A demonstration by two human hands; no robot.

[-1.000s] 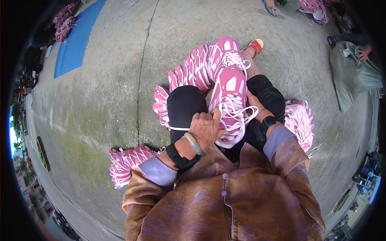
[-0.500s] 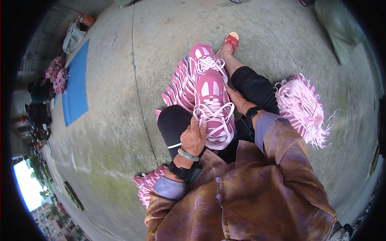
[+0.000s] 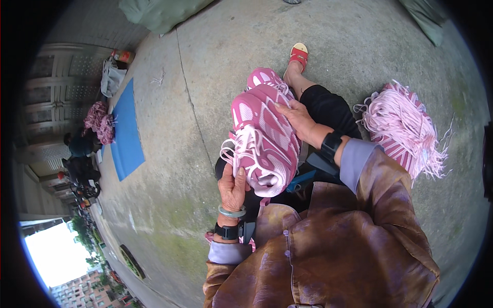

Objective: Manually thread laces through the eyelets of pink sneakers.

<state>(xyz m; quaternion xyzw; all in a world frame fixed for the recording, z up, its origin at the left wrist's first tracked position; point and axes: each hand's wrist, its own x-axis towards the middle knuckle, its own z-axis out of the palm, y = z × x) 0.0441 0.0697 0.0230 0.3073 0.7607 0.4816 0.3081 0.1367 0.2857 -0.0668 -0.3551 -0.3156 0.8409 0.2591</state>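
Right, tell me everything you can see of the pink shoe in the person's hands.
The pink shoe has white stripes and pale, mesh-like patches. White laces thread its front and spill in loose loops. The collar is open, showing a pale lining. It is held tilted, toe pointing forward, laced face turned leftward. The left hand grips it near the collar; the right hand holds its right side. Its underside is hidden.

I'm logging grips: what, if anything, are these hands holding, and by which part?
A pink-and-white sneaker upper: the left hand grips its left edge near the ankle opening; the right hand holds its right side, toward the toe.
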